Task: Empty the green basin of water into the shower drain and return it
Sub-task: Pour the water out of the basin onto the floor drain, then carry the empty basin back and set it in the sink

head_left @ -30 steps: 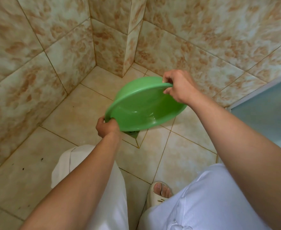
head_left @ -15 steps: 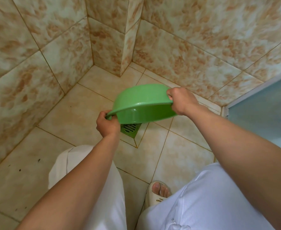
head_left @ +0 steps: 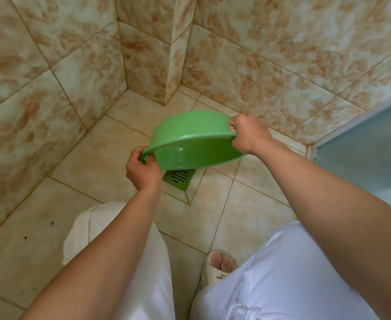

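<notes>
The green basin (head_left: 189, 151) looks like smooth, glossy plastic (a highlight shows on its inner wall). The drain grate (head_left: 178, 177) appears metal, slotted and shiny. Wall tiles (head_left: 270, 54) are glazed, mottled ceramic; floor tiles (head_left: 40, 239) duller. The trousers (head_left: 270, 273) are matt white cloth.

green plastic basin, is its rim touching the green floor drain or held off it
Cannot tell. In the head view the round green plastic basin, gripped by the left hand and right hand, overlaps the square green floor drain, hiding any gap.
</notes>
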A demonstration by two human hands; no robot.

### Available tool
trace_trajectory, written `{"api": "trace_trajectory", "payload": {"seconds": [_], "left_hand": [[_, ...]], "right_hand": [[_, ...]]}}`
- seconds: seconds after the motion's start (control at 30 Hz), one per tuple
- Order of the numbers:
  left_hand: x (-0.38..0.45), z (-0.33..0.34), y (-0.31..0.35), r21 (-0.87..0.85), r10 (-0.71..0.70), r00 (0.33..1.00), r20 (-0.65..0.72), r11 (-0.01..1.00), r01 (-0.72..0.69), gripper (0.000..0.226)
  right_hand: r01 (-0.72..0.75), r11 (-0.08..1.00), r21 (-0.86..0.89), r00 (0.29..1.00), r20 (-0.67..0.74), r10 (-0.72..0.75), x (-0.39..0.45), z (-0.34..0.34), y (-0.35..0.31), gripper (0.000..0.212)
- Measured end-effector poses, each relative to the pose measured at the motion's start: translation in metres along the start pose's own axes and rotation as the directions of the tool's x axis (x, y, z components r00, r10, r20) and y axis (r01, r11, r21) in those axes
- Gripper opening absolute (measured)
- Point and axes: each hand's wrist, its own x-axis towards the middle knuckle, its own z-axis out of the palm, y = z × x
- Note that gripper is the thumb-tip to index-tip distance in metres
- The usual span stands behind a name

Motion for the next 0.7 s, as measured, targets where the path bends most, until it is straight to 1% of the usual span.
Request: {"api": "trace_trajectory", "payload": {"seconds": [0.1,0.17,0.2,0.27,0.3,0.37,0.4,0.43,0.47,0.5,0.53,0.57,0.6,0.63,0.67,0.7], "left_hand": [[0.004,0.000,0.002,-0.005,0.087,0.996,-0.012,0.996,-0.087,0.022],[0.005,0.001,0.006,-0.031,0.099,0.995,-0.019,0.995,-0.099,0.025],[0.006,0.003,0.010,-0.058,0.088,0.996,-0.025,0.994,-0.090,0.027],[-0.001,0.005,0.022,-0.077,0.072,0.997,-0.026,0.994,-0.073,0.037],[-0.009,0.004,0.031,-0.050,0.085,0.996,-0.008,0.995,-0.085,0.044],[-0.031,-0.005,0.042,0.054,0.066,0.995,0.070,0.996,-0.070,0.053],[-0.045,-0.012,0.046,0.129,0.010,0.993,0.121,0.991,-0.026,0.055],[-0.060,-0.020,0.048,0.216,-0.073,0.983,0.168,0.976,0.035,0.055],[-0.076,-0.030,0.053,0.302,-0.178,0.964,0.199,0.947,0.113,0.054],[-0.090,-0.036,0.063,0.376,-0.291,0.935,0.203,0.905,0.199,0.052],[-0.101,-0.043,0.071,0.437,-0.404,0.895,0.186,0.850,0.293,0.051],[-0.111,-0.050,0.079,0.504,-0.496,0.854,0.158,0.784,0.362,0.054],[-0.122,-0.057,0.090,0.587,-0.565,0.813,0.138,0.708,0.392,0.060],[-0.132,-0.064,0.101,0.642,-0.620,0.774,0.131,0.648,0.410,0.067],[-0.143,-0.073,0.112,0.649,-0.649,0.750,0.131,0.627,0.430,0.066],[-0.151,-0.079,0.128,0.633,-0.666,0.733,0.140,0.629,0.451,0.059]], "right_hand": [[-0.017,0.998,0.056,0.999,-0.039,0.020,0.004,-0.002,0.000,0.032],[-0.029,0.994,0.104,0.995,-0.089,0.038,0.005,-0.003,-0.001,0.033],[-0.042,0.986,0.164,0.991,-0.121,0.062,0.005,-0.004,-0.001,0.035],[-0.089,0.927,0.365,0.970,-0.181,0.164,0.001,-0.005,-0.002,0.039],[-0.134,0.876,0.464,0.949,-0.193,0.247,-0.001,-0.008,-0.002,0.041],[-0.266,0.762,0.591,0.889,-0.154,0.430,-0.013,-0.015,-0.002,0.041],[-0.350,0.688,0.636,0.845,-0.103,0.525,-0.022,-0.020,-0.001,0.040],[-0.425,0.590,0.687,0.788,-0.039,0.614,-0.032,-0.023,-0.002,0.038],[-0.495,0.446,0.746,0.715,0.058,0.696,-0.042,-0.026,-0.003,0.035],[-0.553,0.256,0.793,0.626,0.193,0.755,-0.052,-0.031,-0.005,0.029],[-0.591,0.053,0.805,0.535,0.342,0.772,-0.063,-0.036,-0.011,0.023],[-0.596,-0.129,0.792,0.452,0.465,0.761,-0.073,-0.039,-0.018,0.020],[-0.586,-0.276,0.762,0.381,0.560,0.736,-0.085,-0.045,-0.024,0.019],[-0.568,-0.384,0.728,0.330,0.629,0.704,-0.098,-0.050,-0.031,0.020],[-0.554,-0.469,0.688,0.287,0.686,0.668,-0.113,-0.058,-0.038,0.022],[-0.548,-0.545,0.635,0.246,0.745,0.620,-0.125,-0.069,-0.044,0.023]]}}
